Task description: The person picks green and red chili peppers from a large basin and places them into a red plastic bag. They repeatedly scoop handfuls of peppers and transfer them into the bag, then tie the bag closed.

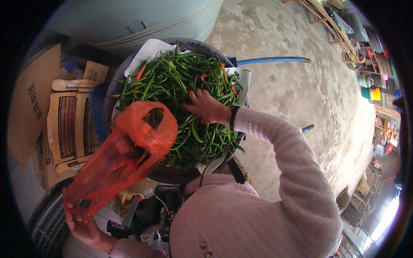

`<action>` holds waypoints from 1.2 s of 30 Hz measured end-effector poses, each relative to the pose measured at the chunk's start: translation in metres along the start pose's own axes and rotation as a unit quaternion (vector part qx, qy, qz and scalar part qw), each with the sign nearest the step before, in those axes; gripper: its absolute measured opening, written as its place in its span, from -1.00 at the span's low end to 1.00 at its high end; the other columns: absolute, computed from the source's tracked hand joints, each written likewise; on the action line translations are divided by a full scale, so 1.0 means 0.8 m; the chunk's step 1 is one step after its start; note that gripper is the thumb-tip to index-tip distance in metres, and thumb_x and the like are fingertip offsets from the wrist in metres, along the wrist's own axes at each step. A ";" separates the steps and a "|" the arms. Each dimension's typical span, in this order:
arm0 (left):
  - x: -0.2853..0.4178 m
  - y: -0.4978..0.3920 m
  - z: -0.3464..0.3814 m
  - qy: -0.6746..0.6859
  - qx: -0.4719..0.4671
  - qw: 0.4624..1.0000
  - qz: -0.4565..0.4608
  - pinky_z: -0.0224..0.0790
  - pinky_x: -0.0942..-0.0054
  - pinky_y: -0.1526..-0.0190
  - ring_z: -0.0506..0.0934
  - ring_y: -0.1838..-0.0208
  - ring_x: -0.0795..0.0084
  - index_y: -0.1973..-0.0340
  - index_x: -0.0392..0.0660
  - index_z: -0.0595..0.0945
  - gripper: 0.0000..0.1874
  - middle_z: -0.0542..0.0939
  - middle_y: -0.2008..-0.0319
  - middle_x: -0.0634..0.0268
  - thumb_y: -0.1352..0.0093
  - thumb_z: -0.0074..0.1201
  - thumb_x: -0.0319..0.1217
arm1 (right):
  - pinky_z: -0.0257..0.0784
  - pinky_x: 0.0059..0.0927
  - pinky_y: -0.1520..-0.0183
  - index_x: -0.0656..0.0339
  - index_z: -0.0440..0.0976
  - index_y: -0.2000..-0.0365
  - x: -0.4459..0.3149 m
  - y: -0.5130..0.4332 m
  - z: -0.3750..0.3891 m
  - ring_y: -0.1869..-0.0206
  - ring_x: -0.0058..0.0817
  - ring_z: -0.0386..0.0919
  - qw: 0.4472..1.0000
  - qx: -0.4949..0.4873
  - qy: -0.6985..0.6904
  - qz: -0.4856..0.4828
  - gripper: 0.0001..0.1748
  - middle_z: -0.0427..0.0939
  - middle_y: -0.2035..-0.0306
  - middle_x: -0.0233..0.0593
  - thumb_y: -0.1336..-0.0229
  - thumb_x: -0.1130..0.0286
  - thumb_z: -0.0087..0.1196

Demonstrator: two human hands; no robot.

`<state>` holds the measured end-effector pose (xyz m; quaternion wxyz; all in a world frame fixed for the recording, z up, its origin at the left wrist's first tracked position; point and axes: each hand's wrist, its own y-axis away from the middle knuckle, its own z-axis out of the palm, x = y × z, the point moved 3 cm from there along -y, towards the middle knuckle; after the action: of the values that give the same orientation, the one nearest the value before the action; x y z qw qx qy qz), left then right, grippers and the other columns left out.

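Note:
My right hand (209,108) rests on a heap of green chili peppers (193,132), fingers spread, and no pepper is plainly gripped. A few red peppers show among the green ones, along with stems and leaves. The heap fills a wide, dark-rimmed round container (111,85) lined with white sheets (242,80). At the lower left, my left hand (82,227) grips one end of a red plastic bag (103,174). The bag's looped upper part lies over the left side of the peppers; its contents are hard to make out.
Blue-ended handles (271,60) stick out to the right over the concrete floor (267,29). A wooden folding chair (69,125) and cardboard (25,106) stand at left. A large grey-green tank (155,19) rises behind. At the right rim appears a blurred person (392,166).

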<state>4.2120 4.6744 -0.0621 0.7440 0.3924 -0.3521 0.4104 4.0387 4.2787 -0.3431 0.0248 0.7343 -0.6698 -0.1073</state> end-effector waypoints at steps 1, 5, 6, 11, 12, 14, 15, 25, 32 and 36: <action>0.000 -0.001 -0.001 0.001 0.004 1.000 -0.001 0.13 0.66 0.54 0.22 0.52 0.64 -0.36 -0.29 -0.15 -0.28 0.43 0.23 0.26 -0.41 -0.16 -0.47 | 0.28 -0.21 0.09 -0.14 0.25 -0.16 -0.001 -0.002 0.002 0.04 -0.03 0.31 0.999 0.023 0.038 0.011 0.00 0.22 -0.10 0.18 0.48 0.05 0.32; -0.001 -0.001 -0.003 -0.019 -0.011 1.000 0.007 0.14 0.66 0.55 0.23 0.52 0.63 -0.35 -0.32 -0.13 -0.29 0.43 0.23 0.27 -0.40 -0.14 -0.46 | 0.30 -0.24 0.12 -0.15 0.26 -0.16 -0.001 -0.013 0.016 0.08 -0.08 0.34 0.999 -0.025 0.001 0.039 -0.01 0.26 -0.04 0.15 0.48 0.06 0.31; -0.001 0.000 -0.005 -0.019 -0.013 1.000 0.008 0.14 0.66 0.55 0.23 0.52 0.63 -0.35 -0.32 -0.12 -0.29 0.43 0.23 0.27 -0.40 -0.14 -0.46 | 0.31 -0.24 0.13 -0.15 0.27 -0.16 0.000 -0.014 0.016 0.09 -0.09 0.35 0.999 -0.018 -0.009 0.049 -0.02 0.28 -0.03 0.14 0.47 0.06 0.30; -0.001 0.004 -0.005 -0.003 -0.016 1.000 0.002 0.08 0.64 0.51 0.21 0.49 0.65 -0.35 -0.28 -0.08 -0.35 0.44 0.22 0.31 -0.44 -0.18 -0.47 | 0.34 -0.21 0.29 -0.04 0.40 0.09 -0.006 -0.013 0.016 0.28 -0.11 0.40 0.997 -0.023 -0.072 -0.004 -0.38 0.33 0.18 0.03 0.35 0.25 0.23; -0.002 0.006 -0.003 -0.005 -0.007 1.000 0.001 0.07 0.64 0.51 0.21 0.49 0.65 -0.35 -0.28 -0.08 -0.35 0.44 0.21 0.31 -0.43 -0.18 -0.47 | 0.35 -0.20 0.29 -0.03 0.40 0.08 -0.005 -0.012 0.015 0.27 -0.10 0.40 0.997 -0.006 -0.075 0.004 -0.38 0.33 0.18 0.03 0.34 0.26 0.22; -0.004 0.009 0.001 -0.004 -0.002 1.000 -0.003 0.07 0.65 0.52 0.21 0.50 0.65 -0.35 -0.29 -0.07 -0.34 0.46 0.20 0.30 -0.43 -0.17 -0.47 | 0.36 -0.17 0.30 -0.02 0.40 0.08 0.006 -0.018 0.013 0.26 -0.08 0.41 0.994 0.018 -0.104 0.016 -0.39 0.33 0.20 0.03 0.32 0.28 0.21; -0.004 0.011 0.004 -0.001 -0.006 1.000 -0.005 0.07 0.65 0.52 0.21 0.50 0.66 -0.35 -0.29 -0.07 -0.34 0.46 0.19 0.31 -0.43 -0.16 -0.46 | 0.37 -0.14 0.30 -0.01 0.39 0.05 0.009 -0.020 0.014 0.24 -0.06 0.42 0.992 -0.010 -0.123 0.005 -0.38 0.34 0.22 0.04 0.29 0.31 0.19; 0.000 0.042 -0.017 0.042 -0.036 0.998 -0.025 0.10 0.62 0.54 0.22 0.52 0.64 -0.28 -0.33 0.10 -0.46 0.41 0.32 0.35 -0.44 -0.17 -0.43 | 0.40 -0.12 0.24 -0.08 0.35 -0.01 0.006 0.006 -0.017 0.17 -0.06 0.42 0.991 0.002 -0.133 -0.004 -0.27 0.32 0.19 0.02 0.35 0.28 0.28; 0.012 0.067 -0.034 0.129 0.048 0.990 -0.015 0.02 0.62 0.60 0.20 0.56 0.64 0.16 -0.27 0.39 -0.84 0.35 0.48 0.34 -0.44 -0.16 -0.43 | 0.42 -0.15 0.26 -0.20 0.35 -0.02 0.004 0.018 -0.059 0.18 -0.10 0.43 0.989 0.039 -0.143 0.001 -0.22 0.30 0.22 -0.08 0.40 0.21 0.32; 0.022 0.057 -0.049 0.114 0.011 0.993 -0.013 0.09 0.62 0.59 0.24 0.55 0.63 -0.16 -0.36 0.25 -0.59 0.40 0.39 0.28 -0.42 -0.16 -0.48 | 0.42 -0.14 0.27 -0.21 0.38 0.01 0.008 0.014 -0.083 0.23 -0.10 0.47 0.981 0.060 -0.184 -0.009 -0.26 0.33 0.28 -0.10 0.40 0.18 0.31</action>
<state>4.1869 4.7309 -0.0510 0.7801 0.3562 -0.2553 0.4466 4.0406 4.2642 -0.2770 -0.1434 0.7079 -0.6619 -0.2005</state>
